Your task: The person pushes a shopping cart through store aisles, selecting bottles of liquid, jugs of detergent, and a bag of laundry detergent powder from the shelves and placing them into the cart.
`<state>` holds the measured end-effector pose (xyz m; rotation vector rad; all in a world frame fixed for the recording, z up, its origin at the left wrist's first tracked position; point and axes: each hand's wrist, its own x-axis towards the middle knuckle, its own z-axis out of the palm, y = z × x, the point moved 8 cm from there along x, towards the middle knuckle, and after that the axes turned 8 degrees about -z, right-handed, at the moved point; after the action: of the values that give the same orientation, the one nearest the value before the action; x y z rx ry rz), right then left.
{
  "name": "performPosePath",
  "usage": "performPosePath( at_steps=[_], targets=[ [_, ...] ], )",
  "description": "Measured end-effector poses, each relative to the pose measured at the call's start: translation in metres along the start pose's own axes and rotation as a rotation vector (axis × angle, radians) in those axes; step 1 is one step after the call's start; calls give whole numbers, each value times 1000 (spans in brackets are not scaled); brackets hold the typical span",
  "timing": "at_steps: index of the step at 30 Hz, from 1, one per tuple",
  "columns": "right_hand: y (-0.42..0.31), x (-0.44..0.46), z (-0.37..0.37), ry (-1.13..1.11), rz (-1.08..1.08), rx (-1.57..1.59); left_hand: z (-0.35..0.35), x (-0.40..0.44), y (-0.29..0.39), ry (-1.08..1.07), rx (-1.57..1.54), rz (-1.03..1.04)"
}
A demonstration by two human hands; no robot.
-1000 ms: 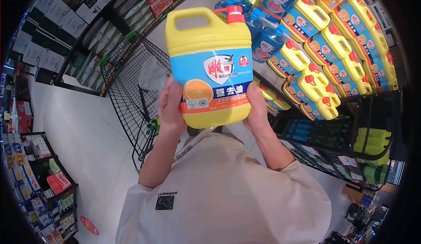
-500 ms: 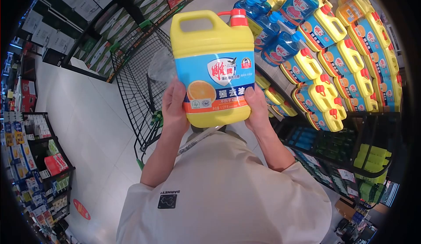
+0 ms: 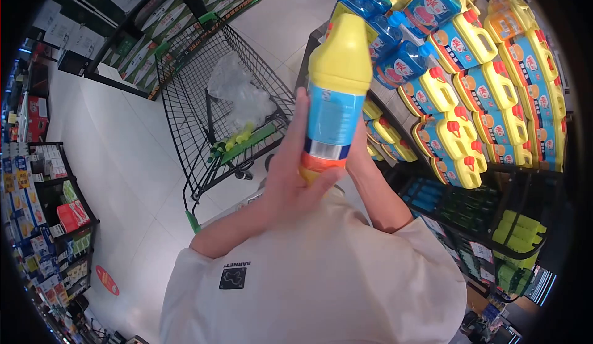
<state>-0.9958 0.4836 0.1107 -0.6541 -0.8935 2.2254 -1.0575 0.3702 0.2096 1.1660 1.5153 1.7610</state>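
Note:
A yellow jug of dish soap [image 3: 341,54] is held upright before my chest, turned so that its narrow side with a blue label and barcode faces me. My left hand [image 3: 295,165] wraps the lower left of the jug, thumb across its bottom front. On the far right side my right hand [image 3: 358,149] supports it; most of those fingers are hidden behind the jug. The red cap and the handle opening are out of sight from this angle.
To the left stands a wire shopping cart [image 3: 216,97] with a clear plastic bag [image 3: 238,88] inside. On the right, a display holds several yellow jugs [image 3: 488,84] and blue pump bottles [image 3: 401,63]. Stocked shelves [image 3: 49,220] line the far left.
The jug has been rotated from its broad front label to its narrow side and shifted slightly right. My left hand has moved right and around its lower part.

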Motion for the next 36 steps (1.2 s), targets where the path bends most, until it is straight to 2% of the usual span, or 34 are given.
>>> performPosePath(
  at_steps=[1, 2, 4, 5, 6, 8, 13, 16, 17, 18, 20, 21, 22, 25, 26, 28, 29, 30, 32, 33, 35, 36],
  targets=[
    [6, -3, 4, -26, 60, 88, 17, -4, 15, -55, 300, 200],
    [10, -6, 9, -47, 105, 181, 19, -5, 11, -50, 294, 190],
    [15, -12, 20, -89, 186, 354, 41, -14, 13, -188, 472, 379],
    [16, -14, 25, -105, 215, 415, 52, -20, 15, -211, 677, 449],
    [17, -17, 32, -116, 240, 467, 55, -20, 15, -210, 675, 437],
    [16, -18, 40, -137, 276, 539, 69, -25, 20, -263, 829, 613],
    [21, -16, 46, -154, 330, 621, 81, -29, 20, -374, 762, 607],
    [26, -14, 36, -189, 316, 628, 80, -31, 21, -344, 688, 608],
    [32, -16, 28, -46, 344, 545, 81, -34, 13, -377, 707, 631],
    [32, -15, 23, -29, 330, 493, 77, -31, 16, -368, 719, 623],
    [36, -16, 3, 17, 281, 369, 57, -9, 11, -300, 631, 295],
    [39, -13, -10, 39, 232, 284, 54, -7, -6, -306, 704, 165],
    [42, -12, -21, 62, 202, 225, 50, -7, -10, -297, 709, 160],
    [50, -9, -48, 104, 123, 90, 25, -2, -39, -194, 473, -198],
    [50, -9, -53, 108, 117, 78, 22, -4, -43, -189, 476, -202],
    [50, -9, -50, 109, 157, -7, 8, -14, -69, -92, 162, -421],
    [51, -8, -51, 111, 190, -95, 0, -19, -73, 3, 140, -334],
    [52, -7, -59, 111, 193, -92, -7, -22, -81, 4, 143, -337],
    [60, -9, -71, -195, 207, -136, -22, -30, -106, 22, -186, -504],
    [76, -16, -80, -201, 366, 196, -25, -30, -108, 23, -186, -509],
    [89, -18, -88, -258, 366, 246, -29, -39, -128, 143, -619, -714],
    [88, -17, -79, -318, 360, 295, -34, -40, -132, 147, -617, -713]
  ],
)
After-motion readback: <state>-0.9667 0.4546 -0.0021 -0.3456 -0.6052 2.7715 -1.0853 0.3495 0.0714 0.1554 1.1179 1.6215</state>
